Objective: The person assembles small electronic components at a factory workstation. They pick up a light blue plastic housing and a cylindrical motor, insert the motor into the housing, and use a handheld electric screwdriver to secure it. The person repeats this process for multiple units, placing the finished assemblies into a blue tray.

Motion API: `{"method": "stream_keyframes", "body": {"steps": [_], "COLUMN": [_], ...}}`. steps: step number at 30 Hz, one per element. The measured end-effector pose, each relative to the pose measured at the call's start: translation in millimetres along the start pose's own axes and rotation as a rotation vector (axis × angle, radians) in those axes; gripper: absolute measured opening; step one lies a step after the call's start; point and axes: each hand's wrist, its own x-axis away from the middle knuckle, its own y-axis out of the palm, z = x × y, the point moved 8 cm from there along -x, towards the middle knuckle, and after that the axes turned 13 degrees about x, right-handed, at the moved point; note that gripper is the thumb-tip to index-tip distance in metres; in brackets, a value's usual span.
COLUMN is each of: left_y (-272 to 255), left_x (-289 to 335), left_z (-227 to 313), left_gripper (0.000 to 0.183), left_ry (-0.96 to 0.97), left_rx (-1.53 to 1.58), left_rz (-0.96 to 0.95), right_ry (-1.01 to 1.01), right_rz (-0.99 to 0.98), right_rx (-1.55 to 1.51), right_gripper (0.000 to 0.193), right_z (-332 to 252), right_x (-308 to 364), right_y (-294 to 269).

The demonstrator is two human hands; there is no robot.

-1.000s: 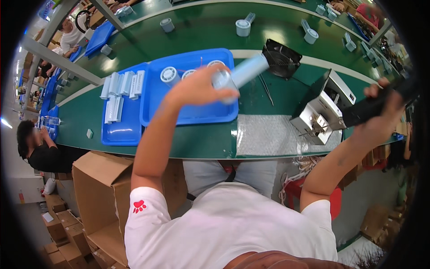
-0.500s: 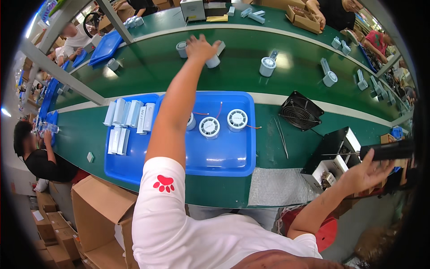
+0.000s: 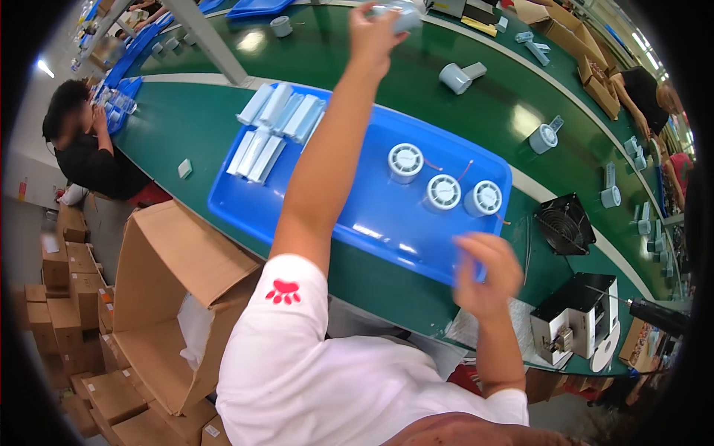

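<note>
My left hand reaches to the far side of the green conveyor, closed round a pale blue-grey round fan housing, partly hidden by my fingers. Over the near right part of the blue tray hovers my right hand, smeared by motion; its thumb and fingers look apart, with nothing visible in them. Three round vented fan units with thin red wires sit in the tray. Several pale blue-white handle-shaped parts lie at its left end, partly behind my left forearm.
On the right stand a black fan, a screw-feeding machine and a black electric screwdriver. Several housings with handles rest on the conveyor. An open carton stands lower left. Other people work around the line.
My left hand has closed on a housing on the conveyor. My right hand has left the electric screwdriver and swung in over the tray. The whole view has turned.
</note>
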Motion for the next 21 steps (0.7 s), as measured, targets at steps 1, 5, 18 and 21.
{"method": "stream_keyframes", "body": {"steps": [1,5,18,21], "left_y": [-4,-80,-178,-180], "left_x": [34,179,431,422], "left_z": [44,158,87,90], "left_gripper": [0.052,0.045,0.021,0.03], "left_ry": [0.013,0.169,-0.324,-0.285], "left_rx": [0.154,0.278,0.202,0.153], "left_rz": [-0.047,0.15,0.218,0.194], "right_ry": [-0.031,-0.118,-0.013,-0.03], "right_rz": [-0.114,-0.361,-0.519,-0.284], "right_rx": [-0.078,-0.128,0.363,0.078], "right_gripper": [0.023,0.037,0.118,0.113], "right_z": [-17,-41,-32,-59], "right_x": [-9,-24,-97,-84], "right_y": [34,167,285,221]}}
